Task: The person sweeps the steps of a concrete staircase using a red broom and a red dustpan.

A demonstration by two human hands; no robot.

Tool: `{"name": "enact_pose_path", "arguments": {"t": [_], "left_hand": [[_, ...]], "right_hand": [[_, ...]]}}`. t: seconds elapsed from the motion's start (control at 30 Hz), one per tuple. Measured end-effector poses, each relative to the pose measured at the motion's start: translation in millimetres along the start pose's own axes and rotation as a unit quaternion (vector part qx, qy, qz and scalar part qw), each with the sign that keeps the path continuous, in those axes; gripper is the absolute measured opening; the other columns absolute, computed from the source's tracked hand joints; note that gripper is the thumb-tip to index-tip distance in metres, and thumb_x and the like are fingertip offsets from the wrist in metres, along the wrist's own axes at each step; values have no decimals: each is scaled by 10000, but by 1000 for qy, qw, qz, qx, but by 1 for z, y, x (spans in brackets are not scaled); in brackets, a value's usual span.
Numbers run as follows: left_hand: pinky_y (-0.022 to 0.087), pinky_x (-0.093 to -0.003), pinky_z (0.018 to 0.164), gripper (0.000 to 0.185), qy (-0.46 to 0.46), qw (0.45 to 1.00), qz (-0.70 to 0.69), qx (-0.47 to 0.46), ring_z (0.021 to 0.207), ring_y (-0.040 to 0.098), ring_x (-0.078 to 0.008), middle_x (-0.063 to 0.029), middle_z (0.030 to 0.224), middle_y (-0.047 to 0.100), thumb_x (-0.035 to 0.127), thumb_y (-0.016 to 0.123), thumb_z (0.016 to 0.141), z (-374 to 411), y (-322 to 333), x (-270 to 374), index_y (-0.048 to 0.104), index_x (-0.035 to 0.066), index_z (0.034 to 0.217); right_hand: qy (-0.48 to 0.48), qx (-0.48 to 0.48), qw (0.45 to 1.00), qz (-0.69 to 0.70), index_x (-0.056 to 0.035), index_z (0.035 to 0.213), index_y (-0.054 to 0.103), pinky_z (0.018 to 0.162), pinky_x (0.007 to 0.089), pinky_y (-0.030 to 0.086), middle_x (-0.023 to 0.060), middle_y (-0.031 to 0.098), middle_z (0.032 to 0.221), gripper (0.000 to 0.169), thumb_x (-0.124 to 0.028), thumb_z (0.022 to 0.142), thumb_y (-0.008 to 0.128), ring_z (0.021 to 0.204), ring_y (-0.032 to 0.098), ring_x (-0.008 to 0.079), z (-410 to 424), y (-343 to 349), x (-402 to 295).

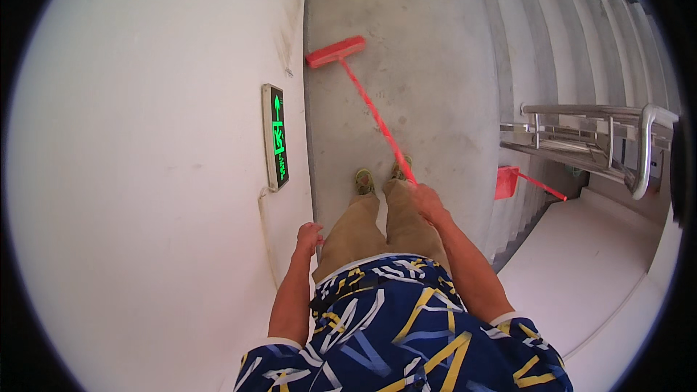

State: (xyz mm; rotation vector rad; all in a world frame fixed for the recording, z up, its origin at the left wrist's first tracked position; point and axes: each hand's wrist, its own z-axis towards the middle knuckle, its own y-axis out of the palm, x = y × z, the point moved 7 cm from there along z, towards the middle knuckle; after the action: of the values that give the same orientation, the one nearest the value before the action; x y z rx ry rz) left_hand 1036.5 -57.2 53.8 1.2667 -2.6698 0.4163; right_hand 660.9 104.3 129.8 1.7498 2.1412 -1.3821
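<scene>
My right hand (428, 202) is closed around the upper end of the red handle of a broom (375, 114). The handle slants forward and left from my grip. At its far end the wide red broom head (336, 52) rests on the grey concrete landing (425, 65), its left end close to the foot of the white wall (163, 174). My left hand (310, 237) hangs beside my left thigh, near that wall, with loosely bent fingers and nothing in it.
A lit exit sign (276, 139) juts from the wall on the left, with a cable below. Concrete stairs (566, 38) lie at the far right. A stainless steel handrail (588, 114) stands there, and a red long-handled dustpan (507, 182) is at the landing's right edge.
</scene>
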Motion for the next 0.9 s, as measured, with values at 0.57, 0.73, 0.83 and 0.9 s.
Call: {"name": "enact_pose_path", "arguments": {"t": [0.57, 0.73, 0.83, 0.9], "left_hand": [[546, -342, 553, 224, 21, 995, 46, -86, 637, 536, -202, -92, 844, 567, 165, 604, 822, 17, 62, 39, 579, 8, 980], [561, -363, 579, 222, -2, 991, 124, -54, 640, 532, -204, -107, 848, 568, 149, 587, 820, 5, 58, 41, 575, 1, 984], [569, -372, 593, 214, -7, 983, 179, -39, 645, 533, -205, -111, 854, 569, 140, 571, 832, -16, 60, 54, 572, -1, 993], [571, -371, 597, 204, 9, 978, 203, -41, 649, 535, -207, -112, 858, 572, 136, 562, 841, -26, 78, 67, 573, 1, 994]], "right_hand": [[401, -45, 897, -182, -34, 825, 621, 676, 477, 507, 221, 643, 825, 536, -492, 945, 370, 791, 637, 390, -436, -18, 252], [370, 67, 927, -9, 10, 734, 617, 697, 505, 450, 277, 603, 782, 626, -549, 910, 396, 798, 596, 445, -405, -28, 248], [346, 110, 931, 29, 24, 717, 591, 698, 508, 438, 270, 602, 753, 666, -568, 909, 356, 766, 588, 448, -316, -31, 274], [299, 141, 942, 53, 36, 675, 566, 662, 505, 425, 256, 577, 671, 718, -599, 911, 330, 717, 592, 427, -256, -36, 300]]}}
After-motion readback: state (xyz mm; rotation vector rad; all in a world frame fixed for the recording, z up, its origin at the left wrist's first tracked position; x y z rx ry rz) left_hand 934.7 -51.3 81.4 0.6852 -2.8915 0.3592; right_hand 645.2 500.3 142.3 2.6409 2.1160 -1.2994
